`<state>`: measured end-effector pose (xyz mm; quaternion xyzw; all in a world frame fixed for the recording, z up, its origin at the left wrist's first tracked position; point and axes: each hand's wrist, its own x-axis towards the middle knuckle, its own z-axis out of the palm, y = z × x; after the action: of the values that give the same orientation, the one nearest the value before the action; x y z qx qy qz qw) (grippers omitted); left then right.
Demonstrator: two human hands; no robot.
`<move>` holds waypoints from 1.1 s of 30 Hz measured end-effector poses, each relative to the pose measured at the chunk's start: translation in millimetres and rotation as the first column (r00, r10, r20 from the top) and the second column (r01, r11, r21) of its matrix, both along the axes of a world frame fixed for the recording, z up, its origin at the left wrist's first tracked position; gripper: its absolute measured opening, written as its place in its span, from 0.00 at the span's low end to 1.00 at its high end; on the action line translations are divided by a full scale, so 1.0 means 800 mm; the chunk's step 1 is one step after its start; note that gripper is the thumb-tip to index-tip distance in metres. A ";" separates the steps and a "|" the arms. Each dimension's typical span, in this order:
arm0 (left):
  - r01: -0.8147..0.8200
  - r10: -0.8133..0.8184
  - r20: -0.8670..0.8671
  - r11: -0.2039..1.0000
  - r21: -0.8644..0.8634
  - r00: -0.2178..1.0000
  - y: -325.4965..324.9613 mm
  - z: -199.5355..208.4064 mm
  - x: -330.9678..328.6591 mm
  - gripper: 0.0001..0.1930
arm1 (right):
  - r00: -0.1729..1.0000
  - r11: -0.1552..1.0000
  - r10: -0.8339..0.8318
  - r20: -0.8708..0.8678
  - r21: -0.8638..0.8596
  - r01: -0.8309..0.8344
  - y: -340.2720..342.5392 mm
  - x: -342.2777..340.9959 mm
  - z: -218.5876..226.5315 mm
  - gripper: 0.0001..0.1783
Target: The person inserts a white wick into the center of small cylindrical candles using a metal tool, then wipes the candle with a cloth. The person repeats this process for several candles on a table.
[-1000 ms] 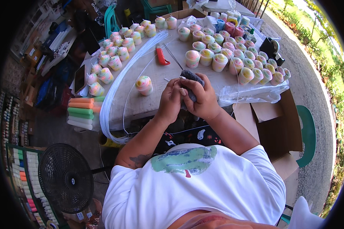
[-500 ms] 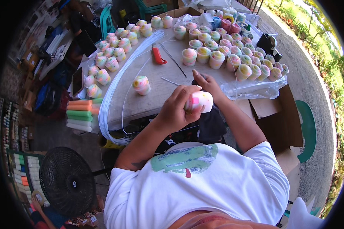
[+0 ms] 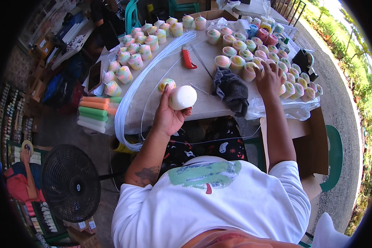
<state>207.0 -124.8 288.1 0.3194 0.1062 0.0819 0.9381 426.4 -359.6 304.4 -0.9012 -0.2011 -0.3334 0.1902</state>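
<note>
Right hand (image 3: 271, 78): hides some swirled candles (image 3: 237, 64); fingers spread, whether they grip cannot be told
Left hand (image 3: 168, 115): thumb and fingers pinch a white candle (image 3: 183, 97) above the table (image 3: 204, 105)
White candle: round plain end showing
Table: pale, grey cloth (image 3: 231, 91) bunched on top
Fan (image 3: 70, 182): black, at left

**Pedestal fan (image 3: 70, 184) stood left, open carton (image 3: 316, 142) right**

The black fan showed its round cage beside a person in red and blue (image 3: 18, 182), partly cut off by the dark rim. On the table (image 3: 130, 120), orange, green and white stick candles (image 3: 93, 111) lay stacked at the left corner, near a dark-screened phone (image 3: 95, 76). A black tape dispenser (image 3: 303, 62) sat at the right side. Behind the brown cardboard carton stood a green plastic chair (image 3: 335, 157); beyond, a gravel road (image 3: 345, 111) ran alongside sunlit plants (image 3: 355, 45).
</note>
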 end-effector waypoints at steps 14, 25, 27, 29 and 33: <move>-0.049 0.044 -0.076 0.997 -0.055 0.996 -0.005 -0.005 0.002 0.28 | 0.972 0.968 -0.133 -0.192 -0.236 0.086 -0.017 0.026 -0.022 0.11; 0.137 -0.507 0.510 0.790 0.598 0.695 -0.129 0.180 -0.045 0.33 | 0.989 0.954 -0.117 -0.094 -0.288 0.085 -0.015 0.037 -0.036 0.13; 0.068 -0.529 0.608 0.785 0.616 0.592 -0.137 0.180 -0.049 0.38 | 0.995 0.955 -0.099 -0.006 -0.282 0.093 -0.014 0.038 -0.041 0.11; 0.084 -0.641 0.545 0.686 0.723 0.540 -0.130 0.185 -0.045 0.42 | 0.996 0.961 -0.093 0.005 -0.260 0.091 -0.026 0.047 -0.048 0.10; -0.108 -0.560 0.568 0.648 0.754 0.602 -0.128 0.166 -0.030 0.44 | 0.997 0.995 -0.017 0.069 -0.094 0.023 -0.044 0.040 -0.032 0.07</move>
<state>183.1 -227.4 420.7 0.6074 -0.3888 0.1108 0.6838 458.7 -394.8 278.9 -0.8993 -0.2141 -0.3558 0.1370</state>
